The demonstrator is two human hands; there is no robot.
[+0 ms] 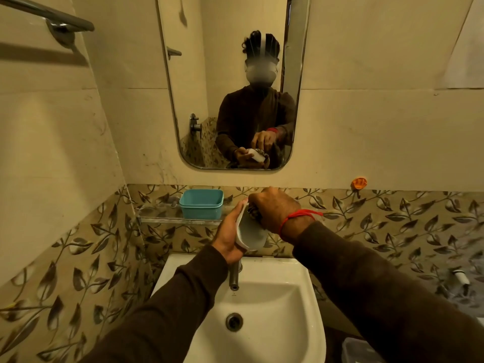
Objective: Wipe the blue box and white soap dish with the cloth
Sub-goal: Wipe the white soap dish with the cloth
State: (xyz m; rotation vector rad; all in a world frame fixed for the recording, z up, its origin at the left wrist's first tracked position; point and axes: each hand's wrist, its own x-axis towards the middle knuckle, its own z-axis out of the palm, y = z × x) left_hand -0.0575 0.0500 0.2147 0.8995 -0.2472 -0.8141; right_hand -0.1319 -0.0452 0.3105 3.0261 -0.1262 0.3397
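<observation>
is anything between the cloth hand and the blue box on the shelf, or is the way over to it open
Only the white soap dish, which the left hand holds tilted while the right hand presses the cloth into it. The blue box sits on the glass shelf just beyond, nothing else between.

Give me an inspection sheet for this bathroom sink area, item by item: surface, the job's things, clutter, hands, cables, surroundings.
Surface: glass shelf on the leaf-patterned tiles, above the white sink.
Job's things: blue box stands on the shelf, open top; white soap dish held tilted over the tap; cloth pressed against the dish.
Clutter: small object at the shelf's left end, too blurred to name.
Hands: left hand holds the soap dish; right hand grips the cloth, red thread at the wrist.
Cables: nothing seen.
Surroundings: mirror, towel bar, orange hook.
</observation>
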